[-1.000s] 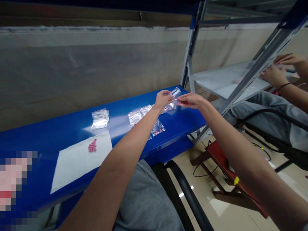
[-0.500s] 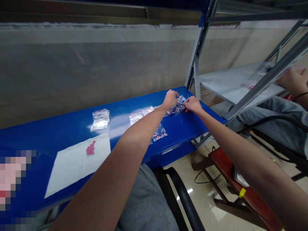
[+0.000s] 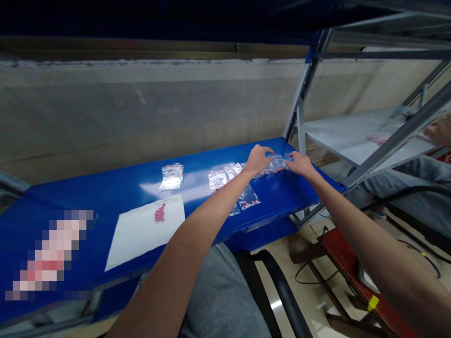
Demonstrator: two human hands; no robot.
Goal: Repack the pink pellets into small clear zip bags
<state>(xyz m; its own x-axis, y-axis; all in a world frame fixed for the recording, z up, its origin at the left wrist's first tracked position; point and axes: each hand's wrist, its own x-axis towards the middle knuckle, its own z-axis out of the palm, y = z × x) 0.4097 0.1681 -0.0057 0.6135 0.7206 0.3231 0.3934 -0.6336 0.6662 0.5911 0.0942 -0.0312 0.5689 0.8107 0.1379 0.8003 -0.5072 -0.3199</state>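
Observation:
My left hand (image 3: 258, 158) and my right hand (image 3: 298, 164) both press down on a small clear plastic bag with pink pieces (image 3: 277, 164) that lies at the far right end of the blue shelf (image 3: 105, 192). Both hands have bent fingers with the tips on the bag. More small clear bags (image 3: 225, 176) lie in a row just left of my left hand, and one with pink pieces (image 3: 248, 198) lies under my left forearm. A stack of clear bags (image 3: 171, 176) lies further left. A white sheet (image 3: 144, 229) carries a small heap of pink pieces (image 3: 159, 212).
A grey metal rack post (image 3: 299, 101) stands right behind the bag. Another person sits to the right, with a hand (image 3: 439, 130) on the white shelf (image 3: 355, 134). A black chair arm (image 3: 282, 295), cables and a red stool (image 3: 366, 277) are below me.
The bag came down from the air onto the blue shelf. Both my hands now press it flat. The view has shifted so the shelf sits lower and further right.

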